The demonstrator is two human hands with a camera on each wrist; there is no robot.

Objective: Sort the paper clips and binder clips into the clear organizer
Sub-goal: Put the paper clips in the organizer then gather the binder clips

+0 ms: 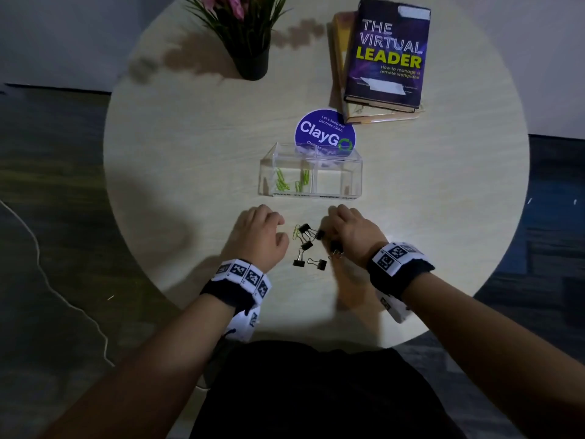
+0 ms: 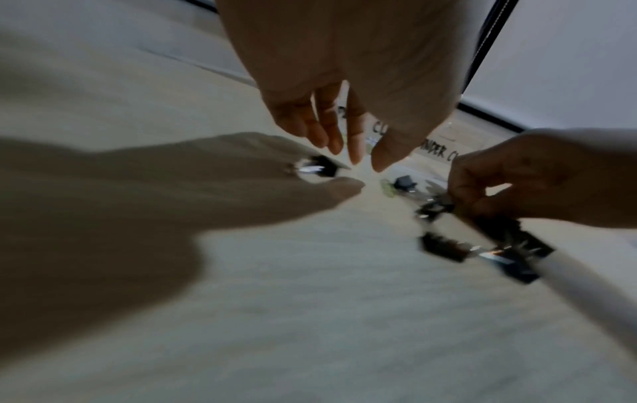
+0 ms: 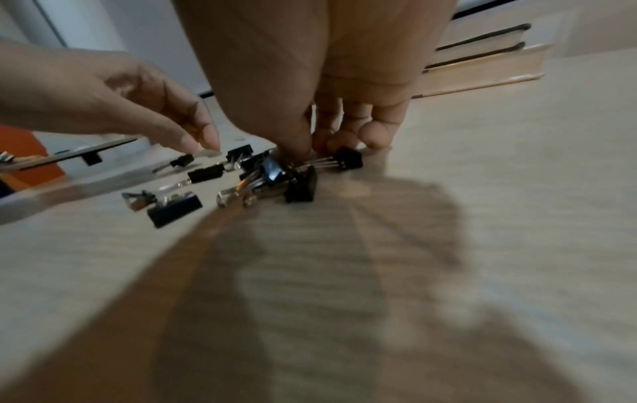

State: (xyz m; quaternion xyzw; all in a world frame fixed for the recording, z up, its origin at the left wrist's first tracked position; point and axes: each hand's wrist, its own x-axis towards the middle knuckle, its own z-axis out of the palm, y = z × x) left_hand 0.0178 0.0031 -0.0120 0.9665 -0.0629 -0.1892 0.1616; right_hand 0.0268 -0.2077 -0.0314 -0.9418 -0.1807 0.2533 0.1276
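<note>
The clear organizer [image 1: 357, 172] stands mid-table with two compartments; several green paper clips [image 1: 282, 182] lie in its left one. Several black binder clips [image 1: 304, 245] are scattered in front of it between my hands, and one green paper clip [image 1: 296, 231] lies at the pile's far left. My right hand [image 1: 345, 229] reaches into the pile, its thumb and fingers [image 3: 300, 144] pinching a binder clip [image 3: 272, 170]. My left hand [image 1: 259, 232] hovers just left of the pile, its fingers [image 2: 355, 147] hanging relaxed and holding nothing.
A round blue "ClayGo" sign [image 1: 324, 129] stands behind the organizer. Two stacked books [image 1: 387, 55] lie at the back right. A black potted plant [image 1: 250, 55] stands at the back centre-left. The round table's edge [image 1: 133, 248] curves close on both sides.
</note>
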